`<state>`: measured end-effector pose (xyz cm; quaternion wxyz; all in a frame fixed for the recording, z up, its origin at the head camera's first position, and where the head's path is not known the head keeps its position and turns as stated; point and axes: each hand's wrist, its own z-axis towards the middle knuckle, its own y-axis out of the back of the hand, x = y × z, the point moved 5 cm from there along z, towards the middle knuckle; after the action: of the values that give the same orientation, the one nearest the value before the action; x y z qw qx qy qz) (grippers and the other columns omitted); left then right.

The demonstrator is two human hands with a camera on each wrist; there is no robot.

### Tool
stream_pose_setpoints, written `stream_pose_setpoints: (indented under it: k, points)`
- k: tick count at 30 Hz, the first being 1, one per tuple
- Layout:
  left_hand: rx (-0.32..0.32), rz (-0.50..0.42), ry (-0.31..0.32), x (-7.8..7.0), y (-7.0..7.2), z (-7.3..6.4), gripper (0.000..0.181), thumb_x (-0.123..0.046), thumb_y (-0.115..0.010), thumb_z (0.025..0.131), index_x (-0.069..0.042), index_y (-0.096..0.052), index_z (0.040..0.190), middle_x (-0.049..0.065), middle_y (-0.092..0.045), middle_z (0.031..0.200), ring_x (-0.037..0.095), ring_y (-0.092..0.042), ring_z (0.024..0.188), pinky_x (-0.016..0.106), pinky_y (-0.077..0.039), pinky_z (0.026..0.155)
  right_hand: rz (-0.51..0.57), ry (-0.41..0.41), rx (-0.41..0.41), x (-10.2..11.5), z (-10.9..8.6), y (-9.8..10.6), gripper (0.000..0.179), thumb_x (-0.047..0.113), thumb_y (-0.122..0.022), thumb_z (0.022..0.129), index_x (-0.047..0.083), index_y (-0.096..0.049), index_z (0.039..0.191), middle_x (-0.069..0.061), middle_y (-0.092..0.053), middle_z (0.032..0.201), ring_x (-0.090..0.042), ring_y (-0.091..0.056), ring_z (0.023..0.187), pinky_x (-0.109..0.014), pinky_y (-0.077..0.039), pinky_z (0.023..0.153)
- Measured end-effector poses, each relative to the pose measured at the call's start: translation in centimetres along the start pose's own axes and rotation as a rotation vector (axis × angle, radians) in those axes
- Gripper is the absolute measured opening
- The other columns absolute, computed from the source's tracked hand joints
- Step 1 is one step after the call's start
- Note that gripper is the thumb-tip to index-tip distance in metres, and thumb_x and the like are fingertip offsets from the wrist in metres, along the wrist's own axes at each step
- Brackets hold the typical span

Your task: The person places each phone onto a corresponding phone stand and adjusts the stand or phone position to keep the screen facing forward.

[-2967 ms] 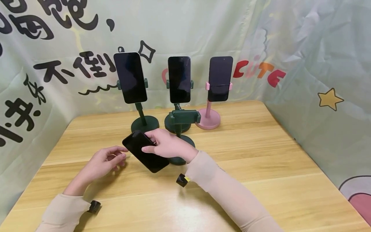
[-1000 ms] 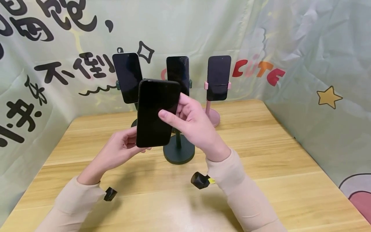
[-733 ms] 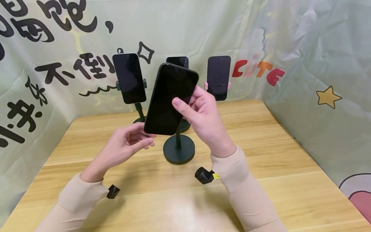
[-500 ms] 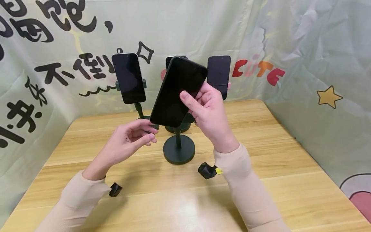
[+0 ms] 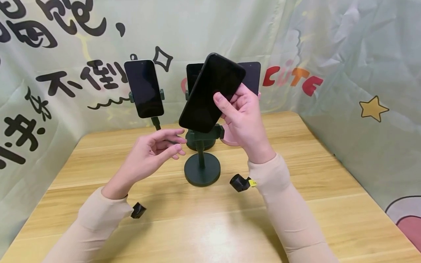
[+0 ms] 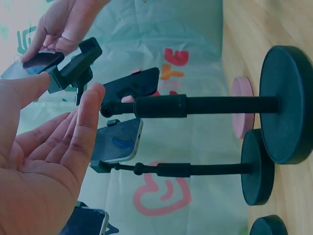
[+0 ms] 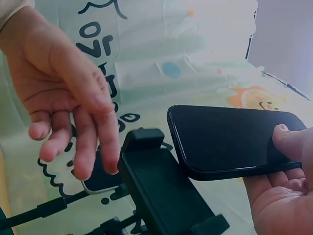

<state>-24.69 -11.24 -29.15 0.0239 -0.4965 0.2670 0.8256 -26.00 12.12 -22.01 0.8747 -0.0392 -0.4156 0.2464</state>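
Observation:
My right hand [image 5: 248, 124] pinches a black smartphone [image 5: 210, 96] by its right edge, thumb on the screen and fingers behind. The phone tilts to the right, its lower end overlapping the holder of the front dark green phone stand [image 5: 202, 170] in the head view. In the right wrist view, the phone's near corner is right at the side of the stand's empty clamp [image 7: 164, 191]. My left hand [image 5: 148, 155] is held in the air left of this clamp, fingers loosely bent and holding nothing. The left wrist view shows its fingertips close to the clamp [image 6: 76, 68].
Behind stand two more dark green stands and a pink stand [image 5: 230, 136], each bearing a phone. The left phone [image 5: 144, 89] shows fully; the middle phone [image 5: 192, 73] and right phone [image 5: 252, 75] are partly covered. A printed cloth backdrop [image 5: 342, 54] encloses the wooden table [image 5: 184, 226].
My right hand has raised the phone from low over the table, turned it more upright, then shifted it up and right over the front stand. My left hand has moved right, towards the clamp.

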Motion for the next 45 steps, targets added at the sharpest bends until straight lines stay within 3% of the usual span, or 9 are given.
stream_pose_setpoints:
  k: [10, 19, 22, 26, 28, 30, 33, 39, 45]
  points:
    - [0.005, -0.048, -0.010, -0.8, -1.2, 1.2, 0.038, -0.002, -0.071, 0.102, 0.001, -0.066, 0.139, 0.023, -0.076, 0.119, 0.013, -0.082, 0.092, 0.033, -0.067, 0.082, 0.019, -0.009, -0.010, -0.6, -0.3, 1.3, 0.034, -0.010, -0.053, 0.106, 0.012, -0.064, 0.128, -0.002, -0.078, 0.118, -0.016, -0.077, 0.109, -0.038, -0.065, 0.096]
    - [0.011, -0.110, -0.035, -1.5, -2.6, 2.3, 0.028, 0.000, -0.073, 0.100, 0.002, -0.069, 0.128, 0.026, -0.077, 0.109, 0.025, -0.082, 0.090, 0.039, -0.068, 0.081, 0.037, 0.019, -0.017, -1.4, -1.1, 2.4, 0.026, 0.003, -0.066, 0.103, 0.008, -0.062, 0.129, -0.003, -0.078, 0.118, -0.017, -0.079, 0.107, -0.036, -0.065, 0.096]
    - [-0.004, -0.108, -0.038, -1.6, -2.7, 2.6, 0.025, 0.001, -0.072, 0.100, 0.004, -0.070, 0.125, 0.027, -0.078, 0.109, 0.021, -0.082, 0.089, 0.039, -0.068, 0.082, -0.020, 0.040, -0.031, -1.5, -1.3, 2.8, 0.026, -0.003, -0.062, 0.105, 0.008, -0.062, 0.129, -0.002, -0.079, 0.114, -0.015, -0.079, 0.098, -0.025, -0.066, 0.081]
    - [-0.038, -0.062, -0.042, -1.6, -2.7, 2.6, 0.019, 0.000, -0.072, 0.100, 0.004, -0.072, 0.119, 0.022, -0.081, 0.102, 0.013, -0.082, 0.088, 0.031, -0.067, 0.082, -0.147, 0.066, -0.034, -1.4, -1.4, 3.3, 0.025, 0.000, -0.063, 0.105, 0.008, -0.061, 0.129, 0.002, -0.080, 0.106, -0.008, -0.070, 0.071, -0.017, -0.047, 0.050]
    - [-0.051, -0.042, -0.054, -1.8, -2.7, 2.6, 0.017, -0.001, -0.073, 0.100, 0.003, -0.073, 0.117, 0.019, -0.082, 0.101, 0.012, -0.082, 0.089, 0.027, -0.066, 0.080, -0.184, 0.085, -0.017, -1.3, -1.3, 3.4, 0.026, 0.001, -0.064, 0.105, 0.007, -0.061, 0.130, 0.002, -0.080, 0.106, -0.008, -0.070, 0.071, -0.017, -0.050, 0.052]
    - [-0.062, -0.031, -0.065, -1.9, -2.7, 2.6, 0.017, -0.001, -0.074, 0.100, 0.002, -0.073, 0.117, 0.017, -0.082, 0.101, 0.012, -0.082, 0.090, 0.025, -0.065, 0.076, -0.203, 0.110, 0.009, -1.1, -1.2, 3.4, 0.027, 0.000, -0.064, 0.104, 0.005, -0.060, 0.130, 0.002, -0.080, 0.108, -0.009, -0.077, 0.082, -0.021, -0.062, 0.069]
    - [-0.088, -0.022, -0.087, -2.2, -2.7, 2.5, 0.018, 0.000, -0.075, 0.099, 0.002, -0.074, 0.117, 0.017, -0.082, 0.101, 0.011, -0.082, 0.090, 0.021, -0.061, 0.069, -0.218, 0.146, 0.046, -0.9, -1.0, 3.4, 0.028, -0.003, -0.064, 0.103, 0.002, -0.060, 0.130, 0.002, -0.079, 0.110, -0.012, -0.080, 0.098, -0.029, -0.066, 0.085]
    - [-0.123, -0.044, -0.129, -2.3, -2.9, 2.4, 0.021, 0.003, -0.074, 0.098, 0.005, -0.073, 0.119, 0.020, -0.081, 0.105, 0.010, -0.082, 0.089, 0.022, -0.064, 0.074, -0.291, 0.161, 0.089, -0.4, -0.6, 3.5, 0.028, -0.007, -0.065, 0.101, -0.002, -0.061, 0.128, 0.003, -0.080, 0.109, -0.012, -0.080, 0.094, -0.026, -0.066, 0.080]
    - [-0.127, -0.070, -0.138, -2.0, -3.0, 2.3, 0.021, 0.004, -0.073, 0.098, 0.005, -0.073, 0.119, 0.022, -0.081, 0.104, 0.010, -0.082, 0.090, 0.026, -0.066, 0.080, -0.383, 0.167, 0.126, -0.1, -0.5, 3.8, 0.025, -0.002, -0.068, 0.101, -0.006, -0.062, 0.125, 0.009, -0.080, 0.101, -0.012, -0.072, 0.065, -0.022, -0.054, 0.052]
